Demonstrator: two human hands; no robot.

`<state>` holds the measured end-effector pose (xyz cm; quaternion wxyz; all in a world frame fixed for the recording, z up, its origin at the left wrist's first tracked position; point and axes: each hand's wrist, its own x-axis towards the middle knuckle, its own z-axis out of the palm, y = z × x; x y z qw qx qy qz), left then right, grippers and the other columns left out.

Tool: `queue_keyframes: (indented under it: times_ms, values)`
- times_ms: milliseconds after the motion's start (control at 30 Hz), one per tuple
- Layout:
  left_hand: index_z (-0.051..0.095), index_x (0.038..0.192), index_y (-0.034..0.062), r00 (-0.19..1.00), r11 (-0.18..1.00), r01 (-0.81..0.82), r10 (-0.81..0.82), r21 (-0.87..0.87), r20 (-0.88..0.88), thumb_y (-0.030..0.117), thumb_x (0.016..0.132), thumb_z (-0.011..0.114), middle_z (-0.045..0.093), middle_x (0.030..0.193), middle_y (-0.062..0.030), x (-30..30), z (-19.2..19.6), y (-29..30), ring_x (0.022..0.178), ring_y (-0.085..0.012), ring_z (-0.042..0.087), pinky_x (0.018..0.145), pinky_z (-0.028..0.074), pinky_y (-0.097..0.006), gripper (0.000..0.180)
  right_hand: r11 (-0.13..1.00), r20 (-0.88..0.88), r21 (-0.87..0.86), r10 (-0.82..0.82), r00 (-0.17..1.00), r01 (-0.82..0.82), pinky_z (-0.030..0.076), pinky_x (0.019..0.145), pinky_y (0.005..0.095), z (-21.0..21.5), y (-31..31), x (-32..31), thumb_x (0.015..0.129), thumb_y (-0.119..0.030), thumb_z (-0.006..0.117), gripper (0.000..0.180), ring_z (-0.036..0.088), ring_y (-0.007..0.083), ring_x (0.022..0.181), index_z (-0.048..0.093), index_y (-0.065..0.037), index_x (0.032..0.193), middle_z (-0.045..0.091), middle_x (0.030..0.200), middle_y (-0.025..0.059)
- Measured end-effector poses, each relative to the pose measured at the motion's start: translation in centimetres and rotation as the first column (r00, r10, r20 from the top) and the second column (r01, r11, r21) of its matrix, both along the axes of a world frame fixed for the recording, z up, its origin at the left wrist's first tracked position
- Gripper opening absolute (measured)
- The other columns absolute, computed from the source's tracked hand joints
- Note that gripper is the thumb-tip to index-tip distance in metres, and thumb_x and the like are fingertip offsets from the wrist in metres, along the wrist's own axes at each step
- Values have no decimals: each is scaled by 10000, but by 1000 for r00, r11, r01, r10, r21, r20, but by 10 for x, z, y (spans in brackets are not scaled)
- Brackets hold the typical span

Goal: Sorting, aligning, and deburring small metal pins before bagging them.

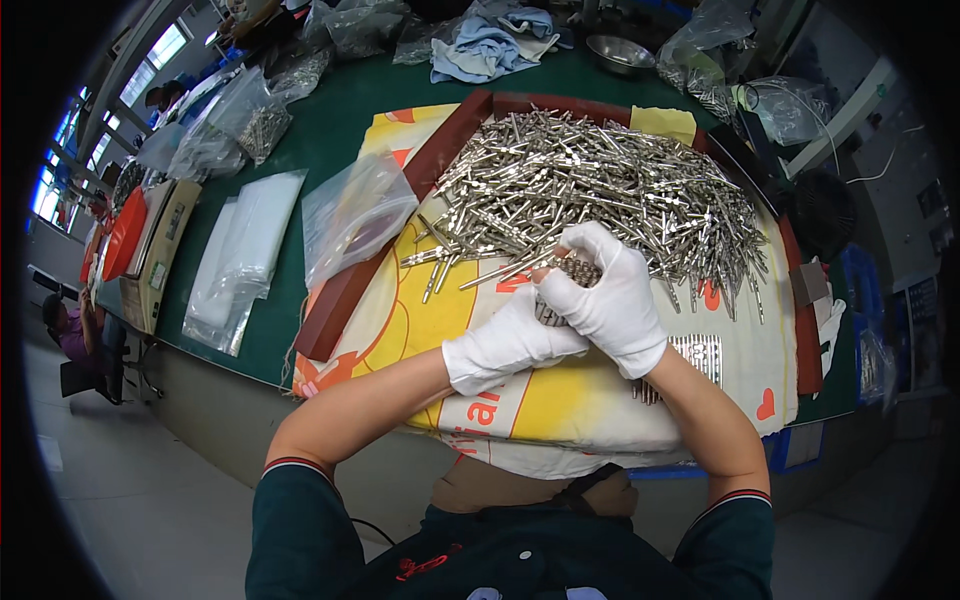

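Observation:
My left hand (515, 340) and my right hand (617, 305), both in white gloves with some bare fingertips showing, close together around a bundle of slim metal pins (580, 270). The round ends of the bundle show between my fingers; the rest is hidden by the gloves. Just beyond my hands spreads a large loose heap of shiny, stepped metal pins (590, 180). Beside my right wrist, a batch of pins (698, 355) lies side by side on the printed cloth (590, 400), partly covered by my forearm.
A dark red wooden frame (345, 300) borders the heap on the left, back and right. Clear plastic bags (245, 240) lie on the green table to the left, near a scale (160, 260). A metal bowl (620, 53) and blue cloths (490, 45) sit at the back.

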<state>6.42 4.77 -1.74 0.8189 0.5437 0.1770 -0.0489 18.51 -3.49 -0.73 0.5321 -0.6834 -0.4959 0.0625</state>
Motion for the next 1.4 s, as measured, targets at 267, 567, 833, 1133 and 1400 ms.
queue_keyframes:
  times_ms: [267, 567, 833, 1133, 1400]
  values:
    - [573, 1009, 136, 999, 998, -46, 47, -48, 16, 142, 855, 684, 481, 689, 79, -6, 5, 13, 536, -24, 369, 476, 273, -212, 190, 912, -816, -55, 193, 544, -406, 378, 471, 195, 9, -9, -8, 881, -216, 704, 217, 507, 26, 590, 622, -71, 1019, 623, 780, -33]
    - [554, 1031, 40, 999, 985, 15, -10, -173, 32, 65, 905, 579, 615, 834, -74, -4, -1, 20, 490, -58, 423, 440, 322, -206, 131, 891, -827, -41, 223, 515, -452, 339, 443, 174, -2, -9, 5, 913, -284, 670, 198, 468, 0, 536, 651, -89, 938, 612, 720, -52]
    - [582, 1025, 41, 998, 984, -17, 27, -176, 55, 159, 928, 622, 631, 776, -75, -3, 1, 20, 576, -113, 561, 493, 432, -206, 158, 885, -906, -47, 158, 394, -463, 344, 457, 177, 10, -14, 10, 930, -252, 649, 183, 497, 25, 565, 565, -95, 972, 583, 735, -43]
    - [587, 1008, 41, 998, 978, -51, 59, -203, 36, 189, 914, 643, 607, 674, -73, -3, -2, 19, 528, -104, 530, 479, 404, -206, 184, 932, -936, 2, 129, 327, -363, 549, 692, 287, 9, -11, 4, 926, -247, 657, 267, 632, 112, 759, 569, -36, 1064, 646, 895, 37]
    - [589, 1018, 18, 998, 982, -53, 58, -184, 17, 185, 919, 635, 596, 665, -65, -1, -1, 17, 543, -100, 532, 479, 391, -204, 200, 920, -877, -80, 119, 466, -385, 270, 448, 183, 2, -12, 7, 929, -309, 641, 220, 444, 9, 536, 584, -96, 927, 584, 730, -47]
